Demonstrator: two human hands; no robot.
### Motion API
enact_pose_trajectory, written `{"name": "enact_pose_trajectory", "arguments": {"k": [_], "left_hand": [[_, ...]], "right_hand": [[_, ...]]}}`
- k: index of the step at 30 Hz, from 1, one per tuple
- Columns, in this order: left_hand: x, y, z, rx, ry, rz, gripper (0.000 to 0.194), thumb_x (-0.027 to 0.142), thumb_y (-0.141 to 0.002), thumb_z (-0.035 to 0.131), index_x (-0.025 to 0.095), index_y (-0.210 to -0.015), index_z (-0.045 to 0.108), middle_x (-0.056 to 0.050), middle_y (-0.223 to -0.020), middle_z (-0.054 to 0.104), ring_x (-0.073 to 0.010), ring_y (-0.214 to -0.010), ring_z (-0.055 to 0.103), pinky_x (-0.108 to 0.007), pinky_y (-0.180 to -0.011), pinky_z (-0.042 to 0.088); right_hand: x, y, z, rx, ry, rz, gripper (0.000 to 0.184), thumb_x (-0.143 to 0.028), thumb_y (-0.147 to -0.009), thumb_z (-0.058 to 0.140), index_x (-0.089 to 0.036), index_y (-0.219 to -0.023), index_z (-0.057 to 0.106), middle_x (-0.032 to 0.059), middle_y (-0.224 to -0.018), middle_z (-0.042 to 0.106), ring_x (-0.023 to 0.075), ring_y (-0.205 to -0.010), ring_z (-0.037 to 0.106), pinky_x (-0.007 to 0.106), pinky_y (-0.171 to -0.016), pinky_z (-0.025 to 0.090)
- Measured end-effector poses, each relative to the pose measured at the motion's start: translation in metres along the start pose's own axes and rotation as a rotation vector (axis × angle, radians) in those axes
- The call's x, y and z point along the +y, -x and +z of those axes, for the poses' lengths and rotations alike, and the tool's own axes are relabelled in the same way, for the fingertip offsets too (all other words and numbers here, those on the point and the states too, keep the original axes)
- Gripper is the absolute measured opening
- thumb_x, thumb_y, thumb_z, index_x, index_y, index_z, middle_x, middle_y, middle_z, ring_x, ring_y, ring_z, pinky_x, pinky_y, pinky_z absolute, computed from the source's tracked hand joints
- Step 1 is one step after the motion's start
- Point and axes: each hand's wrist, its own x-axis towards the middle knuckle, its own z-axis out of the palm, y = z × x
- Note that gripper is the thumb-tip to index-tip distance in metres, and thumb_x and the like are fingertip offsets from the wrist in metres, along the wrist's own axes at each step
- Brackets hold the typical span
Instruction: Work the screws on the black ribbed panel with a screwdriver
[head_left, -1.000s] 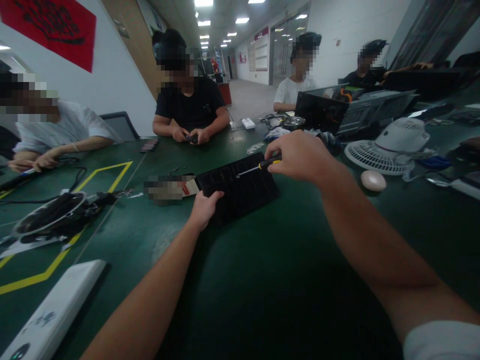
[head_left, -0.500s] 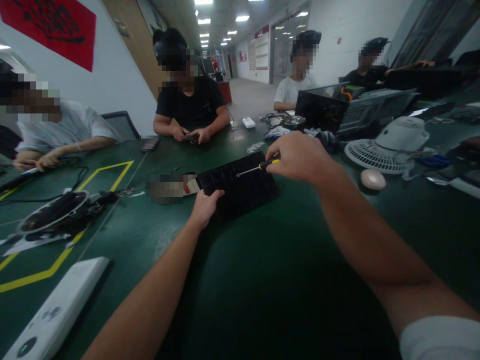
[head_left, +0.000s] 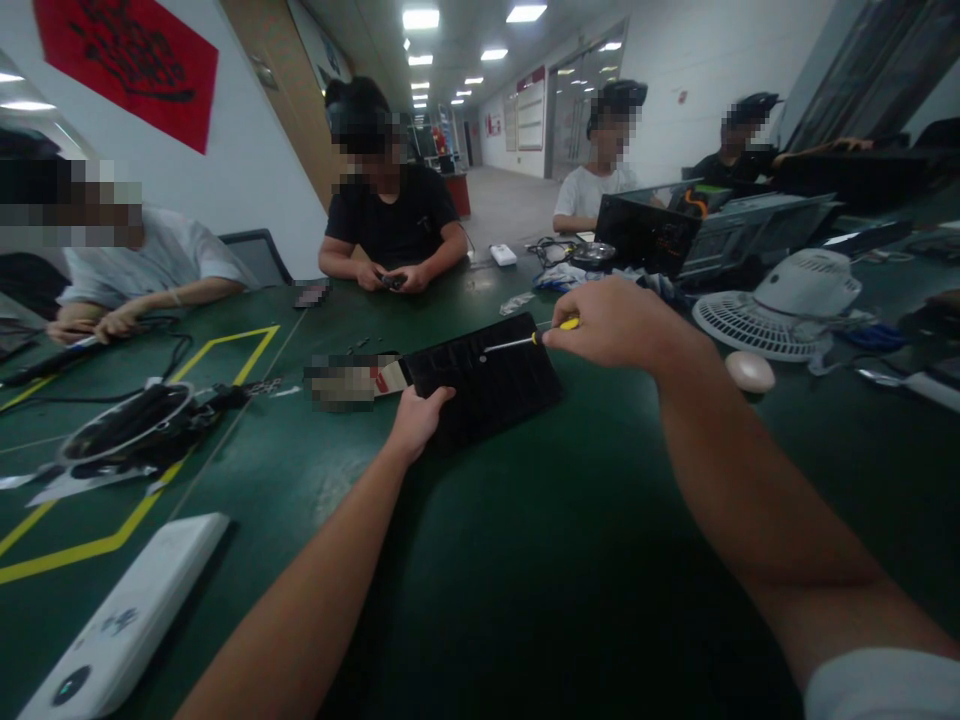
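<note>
A flat black rectangular panel (head_left: pixel 499 385) with raised ridges lies tilted across the green table (head_left: pixel 480 520). My left hand (head_left: pixel 420 420) grips its near left edge, thumb on top and the other fingers hidden underneath. My right hand (head_left: pixel 611 322) is closed around a screwdriver (head_left: pixel 517 345) with a yellow and black handle. The screwdriver's thin shaft points left and its end is over the middle of the panel, by a small shiny round spot. Whether that spot is a screw I cannot tell. A partly blurred-out box (head_left: pixel 392 377) sits by the panel's left end.
Black cabled parts (head_left: pixel 127 425) lie left, near yellow tape (head_left: pixel 97 547). A long white device (head_left: pixel 127 620) is front left. Right are a white fan (head_left: pixel 802 290), a pale rounded object (head_left: pixel 750 371) and an open computer case (head_left: pixel 652 235). Several people sit around the table.
The whole view has shifted slightly, so things appear a little further right and lower. The screwdriver's handle has turned a little in my right hand. My left hand keeps its grip on the panel.
</note>
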Motion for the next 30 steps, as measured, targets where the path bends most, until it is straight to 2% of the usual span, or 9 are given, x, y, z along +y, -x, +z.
{"name": "enact_pose_trajectory", "arguments": {"k": [5, 11, 16, 22, 30], "left_hand": [[-0.002, -0.002, -0.001, -0.012, 0.012, -0.001, 0.041, 0.039, -0.058, 0.090, 0.018, -0.090, 0.077, -0.008, -0.086, 0.081, -0.0305, -0.086, 0.078, -0.043, -0.086, 0.064], [-0.010, -0.008, -0.003, -0.024, -0.005, 0.025, 0.043, 0.041, -0.058, 0.089, 0.017, -0.092, 0.078, -0.007, -0.088, 0.080, -0.0312, -0.089, 0.078, -0.047, -0.092, 0.064], [-0.009, -0.007, -0.002, -0.031, -0.009, 0.028, 0.042, 0.041, -0.058, 0.089, 0.018, -0.091, 0.078, -0.008, -0.090, 0.082, -0.0314, -0.089, 0.078, -0.045, -0.089, 0.064], [-0.005, -0.003, -0.001, -0.021, 0.001, 0.008, 0.043, 0.041, -0.057, 0.090, 0.017, -0.091, 0.077, -0.008, -0.089, 0.081, -0.0317, -0.087, 0.079, -0.045, -0.087, 0.064], [-0.010, -0.007, -0.003, -0.024, -0.013, 0.030, 0.041, 0.041, -0.060, 0.089, 0.017, -0.091, 0.078, -0.008, -0.088, 0.082, -0.0303, -0.086, 0.078, -0.043, -0.086, 0.064]], "right_hand": [[-0.003, 0.001, 0.003, 0.066, -0.006, -0.040, 0.031, -0.045, -0.094, 0.073, -0.024, -0.108, 0.091, 0.0124, -0.103, 0.085, 0.0334, -0.099, 0.076, 0.043, -0.083, 0.054], [-0.010, 0.001, 0.006, 0.037, -0.017, 0.000, 0.028, -0.043, -0.093, 0.075, -0.024, -0.107, 0.091, 0.0124, -0.106, 0.086, 0.0350, -0.104, 0.076, 0.043, -0.083, 0.055], [-0.009, -0.002, 0.011, 0.065, -0.014, 0.002, 0.027, -0.041, -0.092, 0.076, -0.025, -0.106, 0.091, 0.0127, -0.106, 0.085, 0.0364, -0.105, 0.077, 0.046, -0.084, 0.056], [-0.013, -0.001, 0.012, 0.029, -0.028, 0.047, 0.027, -0.039, -0.092, 0.075, -0.025, -0.108, 0.090, 0.0135, -0.107, 0.085, 0.0381, -0.108, 0.076, 0.047, -0.086, 0.057], [-0.021, 0.003, 0.010, 0.008, -0.025, 0.004, 0.025, -0.032, -0.096, 0.071, -0.024, -0.114, 0.086, 0.0135, -0.110, 0.084, 0.0375, -0.105, 0.077, 0.047, -0.085, 0.056]]}}
